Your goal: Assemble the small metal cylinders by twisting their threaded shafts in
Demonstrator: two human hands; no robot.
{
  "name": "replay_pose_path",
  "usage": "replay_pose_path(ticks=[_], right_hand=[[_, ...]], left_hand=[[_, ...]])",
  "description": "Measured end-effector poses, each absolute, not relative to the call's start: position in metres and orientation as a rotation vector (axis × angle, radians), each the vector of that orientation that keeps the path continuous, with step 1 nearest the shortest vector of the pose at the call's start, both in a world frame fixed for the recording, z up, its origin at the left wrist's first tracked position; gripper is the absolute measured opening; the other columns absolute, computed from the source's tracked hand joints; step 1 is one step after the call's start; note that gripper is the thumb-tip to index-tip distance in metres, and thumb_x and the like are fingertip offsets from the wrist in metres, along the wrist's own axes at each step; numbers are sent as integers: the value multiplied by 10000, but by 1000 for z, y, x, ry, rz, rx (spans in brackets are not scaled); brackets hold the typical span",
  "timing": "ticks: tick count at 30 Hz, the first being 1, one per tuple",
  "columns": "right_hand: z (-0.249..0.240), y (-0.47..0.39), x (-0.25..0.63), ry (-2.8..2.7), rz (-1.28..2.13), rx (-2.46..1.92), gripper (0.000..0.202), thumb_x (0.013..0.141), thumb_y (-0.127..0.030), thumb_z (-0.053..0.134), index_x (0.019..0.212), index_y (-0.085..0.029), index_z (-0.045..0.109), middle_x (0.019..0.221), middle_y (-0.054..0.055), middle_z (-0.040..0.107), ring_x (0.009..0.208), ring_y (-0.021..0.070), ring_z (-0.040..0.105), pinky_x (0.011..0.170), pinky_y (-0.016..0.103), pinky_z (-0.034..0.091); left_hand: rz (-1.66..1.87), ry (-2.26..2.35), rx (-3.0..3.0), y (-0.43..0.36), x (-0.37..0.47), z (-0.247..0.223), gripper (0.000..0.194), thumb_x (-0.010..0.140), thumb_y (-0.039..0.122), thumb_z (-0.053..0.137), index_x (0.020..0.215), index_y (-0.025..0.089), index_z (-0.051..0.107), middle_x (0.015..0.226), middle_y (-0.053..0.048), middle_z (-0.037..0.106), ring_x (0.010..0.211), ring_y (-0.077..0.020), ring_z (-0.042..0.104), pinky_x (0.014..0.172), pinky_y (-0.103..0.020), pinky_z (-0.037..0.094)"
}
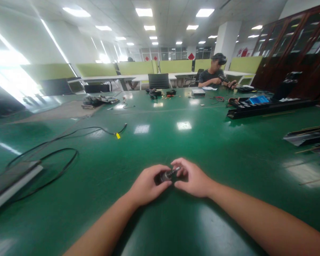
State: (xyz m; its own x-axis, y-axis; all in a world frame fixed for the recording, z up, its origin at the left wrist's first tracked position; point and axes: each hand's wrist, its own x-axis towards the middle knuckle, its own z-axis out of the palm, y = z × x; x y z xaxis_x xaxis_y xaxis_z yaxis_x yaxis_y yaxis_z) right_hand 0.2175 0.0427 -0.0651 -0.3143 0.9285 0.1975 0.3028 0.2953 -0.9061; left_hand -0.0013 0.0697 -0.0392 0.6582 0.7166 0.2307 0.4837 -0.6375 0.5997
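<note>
Glossy Green Tabletop

Flat dark-and-white box: left of the small dark metallic cylinder. Left hand: curled around the cylinder, over the tabletop. Right hand: half-open at the cylinder's tip; contact unclear. Dark-brown glass-fronted cabinets: beyond the cylinder, far right.

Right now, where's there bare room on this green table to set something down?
Bare tabletop stretches beyond your left hand and right hand, between the yellow tag and the black channel. Another patch lies between your left hand and the looped cable. Around that channel, it's crowded.
</note>
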Motion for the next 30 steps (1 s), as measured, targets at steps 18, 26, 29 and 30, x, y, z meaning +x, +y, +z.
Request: replay_pose_path(ticks=[18,26,29,30], right_hand=[[-61,40,218,-1831,907,-1145,251,726,-117,673,963,-191,641,890,21,686,794,170,642,737,279,494],[-58,39,217,-1808,920,-1118,229,741,-121,666,958,-191,644,881,24,688,784,169,645,728,272,505],[-58,39,217,-1818,917,-1117,216,742,-131,675,948,-191,653,876,23,696,777,169,645,722,272,501],[-58,39,217,-1822,915,-1117,208,742,-132,678,941,-191,659,871,23,699,775,170,645,720,271,499]], left_hand=[[712,929,2363,65,2,-40,245,869,324,657,1085,210,640,993,-51,689,893,-185,644,814,-313,499],[698,922,2343,64,1,-39,240,867,333,665,1074,212,648,974,-44,692,872,-178,640,796,-303,486],[697,923,2353,64,1,-38,237,866,344,664,1058,205,657,965,-51,696,865,-182,645,788,-301,492],[698,921,2355,64,2,-38,236,868,346,661,1056,202,658,964,-54,697,866,-183,646,787,-301,494]])
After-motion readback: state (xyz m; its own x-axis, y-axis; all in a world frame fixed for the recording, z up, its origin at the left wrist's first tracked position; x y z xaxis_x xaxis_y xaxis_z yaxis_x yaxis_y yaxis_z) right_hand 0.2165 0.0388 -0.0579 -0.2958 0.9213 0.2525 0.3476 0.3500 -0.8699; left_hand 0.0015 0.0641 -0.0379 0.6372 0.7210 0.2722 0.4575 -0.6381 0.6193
